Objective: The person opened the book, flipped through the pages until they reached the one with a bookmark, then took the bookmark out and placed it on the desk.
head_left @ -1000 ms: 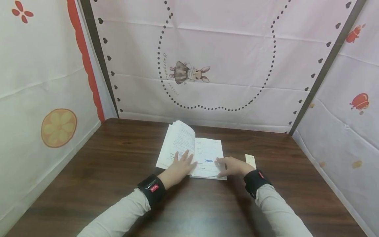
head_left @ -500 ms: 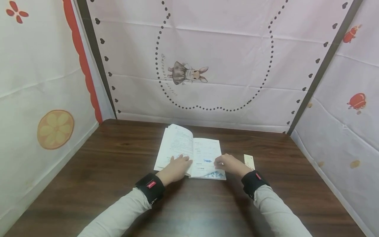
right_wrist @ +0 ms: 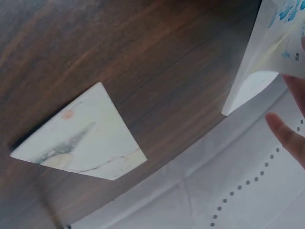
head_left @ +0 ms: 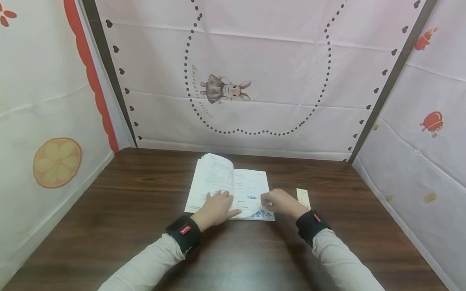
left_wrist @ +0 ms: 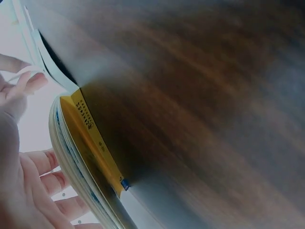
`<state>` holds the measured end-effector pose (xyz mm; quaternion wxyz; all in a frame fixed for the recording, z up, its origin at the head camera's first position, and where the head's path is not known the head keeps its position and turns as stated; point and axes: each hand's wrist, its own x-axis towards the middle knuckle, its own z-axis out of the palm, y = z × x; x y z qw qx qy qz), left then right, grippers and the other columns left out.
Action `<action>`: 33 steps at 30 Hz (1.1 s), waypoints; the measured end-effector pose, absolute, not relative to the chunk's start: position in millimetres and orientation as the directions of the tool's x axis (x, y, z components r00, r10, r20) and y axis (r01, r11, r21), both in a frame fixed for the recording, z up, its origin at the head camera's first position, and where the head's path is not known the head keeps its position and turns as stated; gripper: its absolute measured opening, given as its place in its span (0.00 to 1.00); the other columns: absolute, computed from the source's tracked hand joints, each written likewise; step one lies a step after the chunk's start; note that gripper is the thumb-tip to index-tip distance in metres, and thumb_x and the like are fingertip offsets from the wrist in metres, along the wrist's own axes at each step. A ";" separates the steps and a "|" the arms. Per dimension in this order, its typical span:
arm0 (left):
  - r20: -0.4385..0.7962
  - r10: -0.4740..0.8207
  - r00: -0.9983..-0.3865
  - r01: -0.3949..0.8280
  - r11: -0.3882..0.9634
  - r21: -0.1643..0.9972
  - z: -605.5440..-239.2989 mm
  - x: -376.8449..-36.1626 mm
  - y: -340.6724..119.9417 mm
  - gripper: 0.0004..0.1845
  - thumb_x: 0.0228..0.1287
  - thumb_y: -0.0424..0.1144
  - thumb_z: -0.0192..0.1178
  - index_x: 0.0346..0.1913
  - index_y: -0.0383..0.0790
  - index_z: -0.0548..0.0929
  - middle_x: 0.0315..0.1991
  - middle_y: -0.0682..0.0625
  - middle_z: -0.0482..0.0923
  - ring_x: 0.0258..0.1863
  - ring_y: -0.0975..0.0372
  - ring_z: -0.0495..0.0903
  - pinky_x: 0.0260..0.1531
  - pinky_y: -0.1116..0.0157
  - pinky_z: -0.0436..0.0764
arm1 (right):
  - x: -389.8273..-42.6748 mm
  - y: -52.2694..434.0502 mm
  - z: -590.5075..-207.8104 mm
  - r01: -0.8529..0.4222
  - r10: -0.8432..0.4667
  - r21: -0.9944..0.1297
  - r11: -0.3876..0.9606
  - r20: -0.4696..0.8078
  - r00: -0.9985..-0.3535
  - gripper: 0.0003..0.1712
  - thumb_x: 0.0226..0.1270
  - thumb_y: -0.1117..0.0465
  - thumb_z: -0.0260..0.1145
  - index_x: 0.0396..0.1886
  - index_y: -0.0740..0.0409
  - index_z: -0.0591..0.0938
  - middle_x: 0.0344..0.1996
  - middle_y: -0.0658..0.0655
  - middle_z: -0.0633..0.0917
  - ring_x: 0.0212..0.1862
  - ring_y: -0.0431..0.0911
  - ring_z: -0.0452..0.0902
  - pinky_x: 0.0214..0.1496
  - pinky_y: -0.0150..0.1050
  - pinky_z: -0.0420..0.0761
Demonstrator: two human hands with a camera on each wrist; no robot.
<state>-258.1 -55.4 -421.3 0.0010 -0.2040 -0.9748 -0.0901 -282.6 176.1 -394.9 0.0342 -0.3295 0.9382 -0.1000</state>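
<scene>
Left hand lay flat, fingers relaxed, on the open book's left page while the right hand pinched the right page's near corner, a small card just right.

The head view looks forward and down from above onto the dark brown wooden table, taking in the open white paperback book and the small pale card. The left wrist view sits close to the table, facing the book's yellow spine. The right wrist view, equally close, shares the card and a book corner.
</scene>
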 end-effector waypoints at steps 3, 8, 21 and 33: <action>0.034 0.390 -0.920 0.390 0.904 0.175 -421.1 -257.9 -54.4 0.39 0.59 0.67 0.52 0.58 0.37 0.75 0.59 0.41 0.74 0.62 0.44 0.69 0.57 0.36 0.64 | -279.7 171.8 -391.2 -0.645 -0.641 -0.150 0.749 0.079 -0.763 0.05 0.57 0.68 0.68 0.31 0.54 0.83 0.31 0.52 0.87 0.35 0.42 0.79 0.46 0.39 0.80; 0.039 0.384 -0.923 0.385 0.910 0.152 -421.1 -257.1 -52.6 0.41 0.54 0.70 0.54 0.56 0.37 0.76 0.58 0.42 0.75 0.60 0.44 0.71 0.56 0.36 0.64 | -273.9 164.3 -384.9 -0.691 -0.656 -0.089 0.718 0.248 -0.713 0.07 0.56 0.69 0.69 0.34 0.54 0.84 0.36 0.51 0.87 0.43 0.45 0.80 0.54 0.43 0.78; 0.065 0.350 -0.935 0.355 0.925 0.133 -421.6 -262.8 -43.9 0.38 0.51 0.69 0.58 0.52 0.39 0.79 0.53 0.45 0.78 0.52 0.48 0.74 0.54 0.36 0.65 | -270.0 141.3 -375.9 -0.782 -0.673 0.110 0.614 0.590 -0.446 0.11 0.49 0.73 0.69 0.30 0.54 0.83 0.35 0.50 0.86 0.46 0.46 0.79 0.53 0.41 0.77; 0.056 0.288 -0.956 0.293 0.944 0.151 -417.8 -260.4 -40.6 0.17 0.66 0.45 0.52 0.48 0.36 0.80 0.49 0.43 0.79 0.54 0.46 0.75 0.57 0.35 0.63 | -266.1 133.4 -375.7 -0.741 -0.572 0.029 0.671 0.657 -0.491 0.15 0.51 0.70 0.72 0.40 0.58 0.82 0.46 0.56 0.85 0.52 0.49 0.81 0.54 0.41 0.79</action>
